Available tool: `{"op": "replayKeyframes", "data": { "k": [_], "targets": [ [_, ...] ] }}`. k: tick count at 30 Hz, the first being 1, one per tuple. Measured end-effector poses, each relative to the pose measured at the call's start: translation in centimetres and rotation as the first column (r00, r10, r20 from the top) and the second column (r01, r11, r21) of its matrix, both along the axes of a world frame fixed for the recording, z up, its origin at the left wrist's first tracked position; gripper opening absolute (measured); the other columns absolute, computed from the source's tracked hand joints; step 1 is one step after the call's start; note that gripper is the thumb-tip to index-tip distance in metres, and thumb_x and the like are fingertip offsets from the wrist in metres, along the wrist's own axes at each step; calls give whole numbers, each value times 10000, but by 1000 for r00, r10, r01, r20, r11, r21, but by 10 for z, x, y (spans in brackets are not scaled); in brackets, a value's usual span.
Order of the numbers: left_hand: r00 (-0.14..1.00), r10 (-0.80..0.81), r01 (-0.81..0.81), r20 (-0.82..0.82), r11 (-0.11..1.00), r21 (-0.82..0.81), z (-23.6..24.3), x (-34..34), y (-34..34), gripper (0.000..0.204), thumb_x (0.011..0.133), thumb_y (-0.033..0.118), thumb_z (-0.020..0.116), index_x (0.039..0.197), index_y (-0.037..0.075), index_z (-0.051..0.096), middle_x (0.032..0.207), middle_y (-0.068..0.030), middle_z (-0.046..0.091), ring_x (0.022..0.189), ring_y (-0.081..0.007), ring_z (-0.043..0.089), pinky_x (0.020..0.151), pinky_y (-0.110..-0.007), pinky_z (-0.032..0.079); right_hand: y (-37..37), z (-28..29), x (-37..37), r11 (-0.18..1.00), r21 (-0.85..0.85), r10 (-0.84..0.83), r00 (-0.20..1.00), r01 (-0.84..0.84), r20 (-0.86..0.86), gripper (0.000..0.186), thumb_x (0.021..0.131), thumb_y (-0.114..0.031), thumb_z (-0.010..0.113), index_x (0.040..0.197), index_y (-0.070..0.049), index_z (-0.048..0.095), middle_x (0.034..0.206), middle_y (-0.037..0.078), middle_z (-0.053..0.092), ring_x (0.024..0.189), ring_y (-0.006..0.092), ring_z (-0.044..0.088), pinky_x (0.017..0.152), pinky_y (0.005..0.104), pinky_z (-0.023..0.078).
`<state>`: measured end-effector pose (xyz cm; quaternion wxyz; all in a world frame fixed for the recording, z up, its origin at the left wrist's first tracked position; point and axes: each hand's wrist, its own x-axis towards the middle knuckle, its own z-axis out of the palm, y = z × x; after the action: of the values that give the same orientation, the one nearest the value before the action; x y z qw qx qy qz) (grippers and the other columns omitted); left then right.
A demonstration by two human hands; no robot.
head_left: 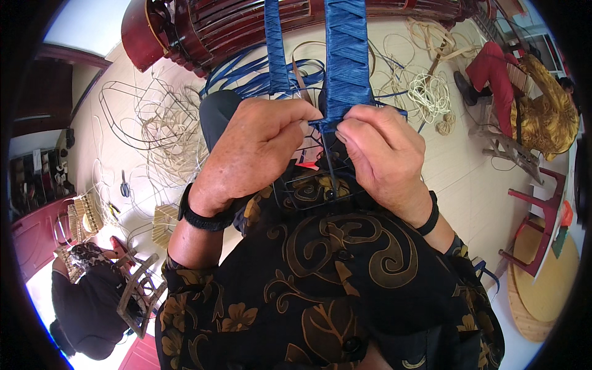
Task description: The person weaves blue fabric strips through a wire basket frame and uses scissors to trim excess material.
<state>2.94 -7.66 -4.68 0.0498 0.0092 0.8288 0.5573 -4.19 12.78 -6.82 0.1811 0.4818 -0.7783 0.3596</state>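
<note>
Blue flat strip is wrapped in a criss-cross weave along a long band (346,55) that rises from a dark wire frame (330,163) over my lap. My left hand (253,154) pinches blue strip at the band's lower left end, thumb and forefinger closed on it. My right hand (382,154) is closed on the same blue weave at the lower right, its fingertips at a crossbar of the frame. Some of the fingertips' grip is hidden. A narrower blue woven band (275,55) stands farther left, behind my left hand.
Loose blue strips (237,68) and tangled pale cane coils (172,123) lie on the tiled floor, with scissors (125,185) at left. Dark red wooden furniture (148,31) is beyond. Seated people (487,80) are at right and lower left (86,308). A red stool (542,209) stands right.
</note>
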Motion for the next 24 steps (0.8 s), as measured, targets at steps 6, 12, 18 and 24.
{"op": "replayKeyframes", "data": {
  "k": [6, 12, 18, 24],
  "targets": [
    [1000, 13, -13, -10, 1000, 8, 0, 0, 0, 217, 906, 32, 552, 1053, -69, 676, 663, -42, 582, 633, -98, 517, 594, -264, 429, -1, 11, 2, 990, 143, 4, 1000, -5, 5, 206, 691, -13, 785, 877, -55, 706, 779, 62, 595, 641, 223, 576, 541, 324, 443],
    [1000, 4, -4, 0, 999, 53, 2, 1, 0, 226, 904, 35, 552, 1069, -39, 687, 629, -19, 546, 596, -86, 483, 569, -250, 403, -3, 6, -3, 999, -7, 34, 968, -34, 248, 140, 708, -42, 758, 803, -67, 658, 694, 47, 563, 601, 209, 573, 501, 331, 431],
    [1000, 0, 1, -26, 999, 47, 1, -5, 1, 219, 914, 24, 528, 1078, -29, 663, 599, -7, 507, 569, -82, 452, 544, -251, 372, -6, 3, 3, 995, -59, -50, 906, 82, 421, 104, 777, -34, 747, 791, -52, 645, 676, 83, 559, 567, 246, 568, 511, 343, 436],
    [1000, -14, 14, -11, 999, 42, 4, -3, 2, 206, 900, 10, 512, 1042, -27, 656, 580, -13, 484, 553, -88, 449, 534, -255, 363, -1, 5, 0, 999, -7, -38, 982, 40, 187, 116, 763, -24, 774, 827, -36, 677, 677, 72, 544, 554, 202, 524, 504, 314, 402]
  ]
}}
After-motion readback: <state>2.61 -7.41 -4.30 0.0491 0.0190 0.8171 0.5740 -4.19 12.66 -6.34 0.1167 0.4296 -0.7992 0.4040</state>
